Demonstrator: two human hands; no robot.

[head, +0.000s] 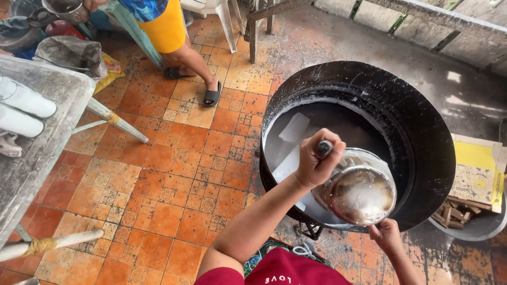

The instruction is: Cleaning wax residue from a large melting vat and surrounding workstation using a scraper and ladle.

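Note:
My left hand (316, 161) is closed around the handle of a dented metal saucepan (362, 192). The saucepan holds whitish liquid and hangs over the near side of a big black wok (422, 132). Milky white liquid (338, 124) fills the wok, and pale flat blocks (293, 127) lie in it. My right hand (386, 235) is at the wok's near rim, just under the saucepan. Its fingers curl upward, and what they touch is hidden.
Another person (169, 31) in yellow shorts and black sandals stands at the top, holding a metal pot (66, 9). A grey table (37, 148) with white cylinders (26, 100) is on the left. A cardboard box (478, 171) and a basin of wood scraps (465, 219) sit at the right.

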